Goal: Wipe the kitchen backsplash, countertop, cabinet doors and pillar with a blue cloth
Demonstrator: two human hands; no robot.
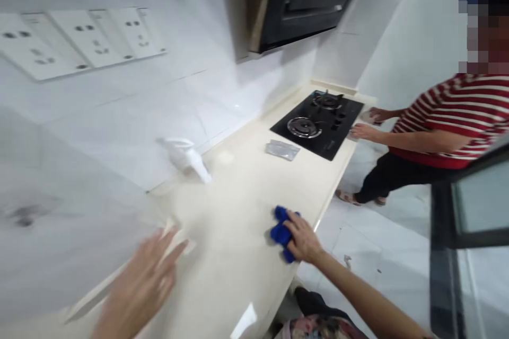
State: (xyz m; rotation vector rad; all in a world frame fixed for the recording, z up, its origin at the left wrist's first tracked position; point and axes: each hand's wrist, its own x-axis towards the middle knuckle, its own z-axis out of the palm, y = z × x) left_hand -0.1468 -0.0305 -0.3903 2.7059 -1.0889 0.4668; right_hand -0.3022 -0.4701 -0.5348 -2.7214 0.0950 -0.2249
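My right hand (304, 237) is closed over a bunched blue cloth (281, 234) and presses it on the cream countertop (234, 222) near its front edge. My left hand (145, 275), blurred by motion, is at the left by the wall. A pale, thin piece (189, 246), perhaps tissue or cloth, shows between and beyond its fingertips; its kind is not clear. Farther back against the wall is a white spray-bottle-like object (186, 159), also blurred. A flat, clear plastic packet (282, 150) lies beside the black gas hob (318, 122).
A person in a red-and-white striped shirt (441, 116) stands at the hob's right, both hands at the counter edge. A dark range hood (310, 5) juts out above. Wall sockets (83, 39) are at upper left. A dark-framed glass panel (441, 254) stands at right.
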